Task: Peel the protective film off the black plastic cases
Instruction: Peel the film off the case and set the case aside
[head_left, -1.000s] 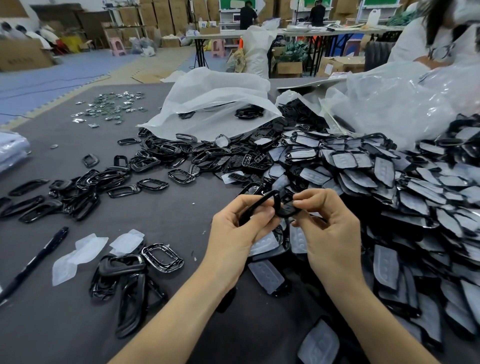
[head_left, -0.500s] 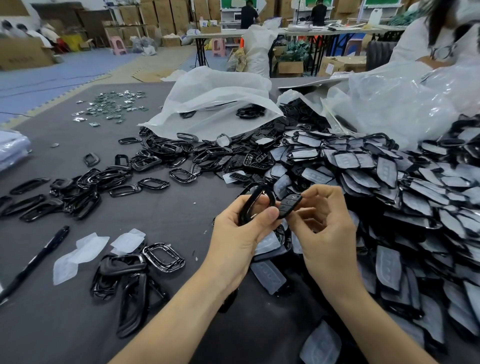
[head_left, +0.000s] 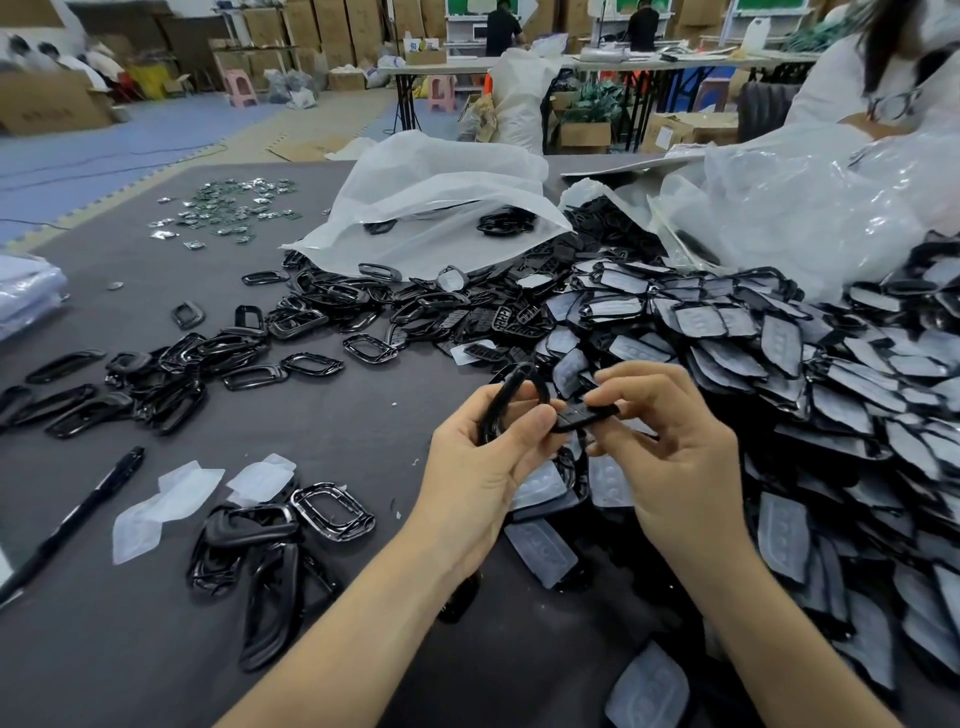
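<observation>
Left hand (head_left: 483, 467) with fingers curled gripping, right hand (head_left: 675, 457) beside it, fingertips pinching, bare forearms extended forward

The room is bright, and the light is soft and seems to come from above. My left hand (head_left: 483, 467) and right hand (head_left: 675, 457) look sharp and evenly lit. They drop only faint shadows on the dark grey table (head_left: 363, 431). The black frame (head_left: 505, 397) I pinch in my left fingers has a thin shiny line on it. The black case (head_left: 576, 415) in my right fingers looks dull. The clear plastic bag (head_left: 805, 208) has white glare spots. The far room looks a bit soft. Straight lines bend near the edges, and my arms look stretched at the bottom.
</observation>
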